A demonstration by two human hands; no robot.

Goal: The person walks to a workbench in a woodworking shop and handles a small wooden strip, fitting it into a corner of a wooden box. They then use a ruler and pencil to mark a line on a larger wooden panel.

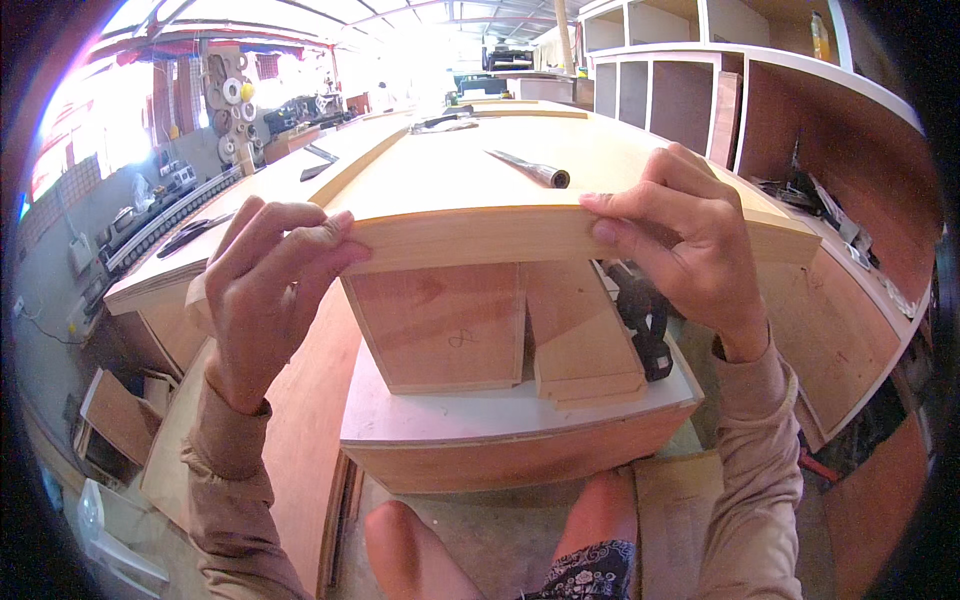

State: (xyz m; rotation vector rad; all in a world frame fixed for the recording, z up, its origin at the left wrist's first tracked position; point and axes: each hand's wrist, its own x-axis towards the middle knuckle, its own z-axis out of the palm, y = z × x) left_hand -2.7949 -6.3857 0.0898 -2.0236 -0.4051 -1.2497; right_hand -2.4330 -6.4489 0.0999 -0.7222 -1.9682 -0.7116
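Note:
A pale wooden edge strip [470,238] runs along the near edge of a large light-wood panel [440,180]. My left hand [265,275] pinches it near its left part, thumb and fingertips pressed together on the edge. Farther right, my right hand [690,230] grips the same edge, with a fingertip on the upper rim and the thumb against the front face. Whether the strip is fixed to the panel, I cannot tell. Between the hands, on the panel, lies a tapered grey metal tube [530,168].
Below the panel, wooden box pieces [440,325] and a black tool [648,325] rest on a white-topped board [430,410]. Scissors [188,236] lie at the left. A white shelving unit [690,60] stands at the right, and tools hang on the left wall.

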